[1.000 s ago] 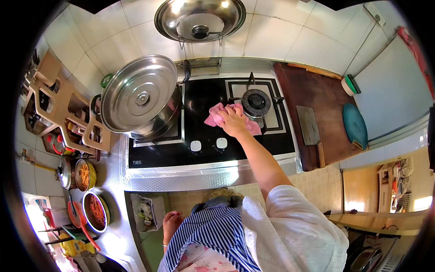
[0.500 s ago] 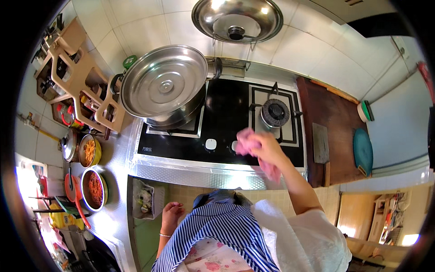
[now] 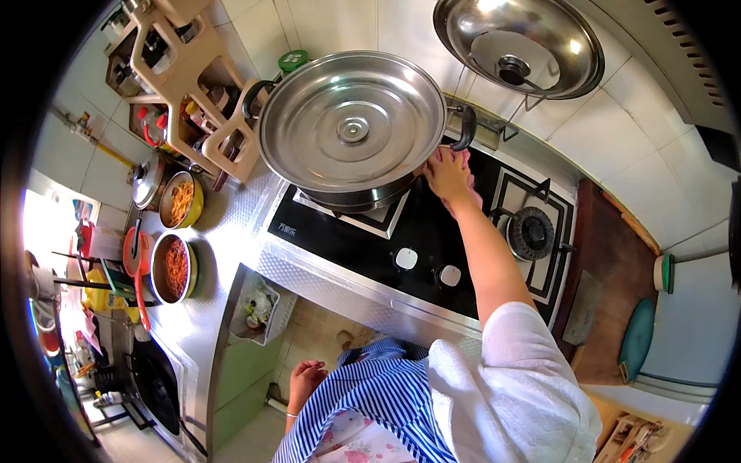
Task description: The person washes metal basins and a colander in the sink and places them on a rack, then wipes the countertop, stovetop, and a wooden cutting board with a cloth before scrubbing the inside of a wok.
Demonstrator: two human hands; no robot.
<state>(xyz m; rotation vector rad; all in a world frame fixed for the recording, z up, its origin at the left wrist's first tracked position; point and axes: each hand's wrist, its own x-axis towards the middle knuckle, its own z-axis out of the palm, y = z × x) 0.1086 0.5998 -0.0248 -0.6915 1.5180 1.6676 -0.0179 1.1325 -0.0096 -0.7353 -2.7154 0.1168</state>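
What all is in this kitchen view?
Stove: 1, black, centre
Cloth: 1, pink, under right hand
Pot: 1, silver, stove's left
Knobs: 2, white, stove front
Burner: 1 visible, dark, stove's right
Large lid: 1, silver, back wall
Hood: 1, grey, upper right
Board: 1, brown, right of stove
Cleaver: 1, grey, on board
Disc: 1, teal, board's right
Counter: 1, silver, left
Food bowls: 2, silver and yellow, on counter
Small pot: 1, silver-lidded, far left
Rack: 1, beige, upper left
Scoop: 1, orange, far left
Pan: 1, black, lower left
Bin: 1, grey, below counter
Clutter: many, mixed, edges
Garment: 1, blue-white, bottom centre
Left hand: 1, bare, by garment
Right hand: 1, bare, on cloth
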